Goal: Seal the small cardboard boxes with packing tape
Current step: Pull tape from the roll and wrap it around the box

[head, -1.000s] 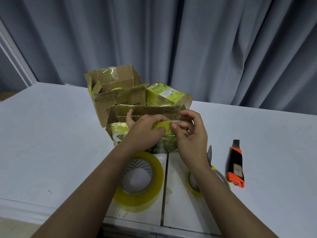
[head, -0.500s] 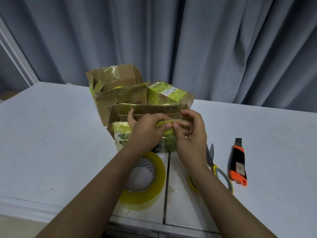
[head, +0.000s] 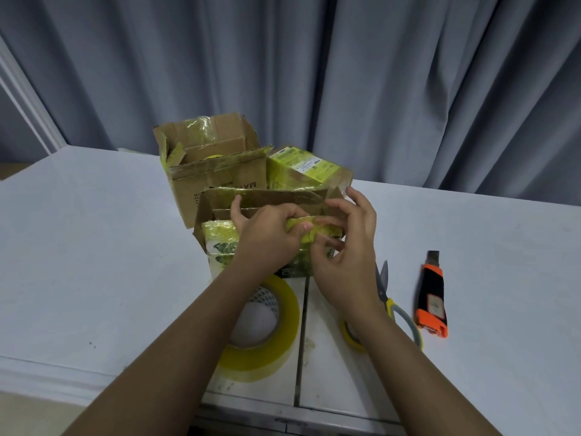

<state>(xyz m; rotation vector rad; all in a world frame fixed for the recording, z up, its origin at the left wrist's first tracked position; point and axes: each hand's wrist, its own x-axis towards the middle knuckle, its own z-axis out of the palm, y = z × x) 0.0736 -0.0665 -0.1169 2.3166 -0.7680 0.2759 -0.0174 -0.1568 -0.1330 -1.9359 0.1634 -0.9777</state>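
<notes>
Yellowish taped flap [head: 317, 226] pinched by curled left fingers [head: 298, 226], right fingers [head: 327, 220] touching

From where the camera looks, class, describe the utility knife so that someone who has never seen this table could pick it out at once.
Start at the white table and move to its right side, past the hands at the boxes. Two cutting tools lie there side by side: the scissors and, further right, the utility knife. It is the straight black and orange bar, whereas the scissors have yellow loop handles.
</notes>
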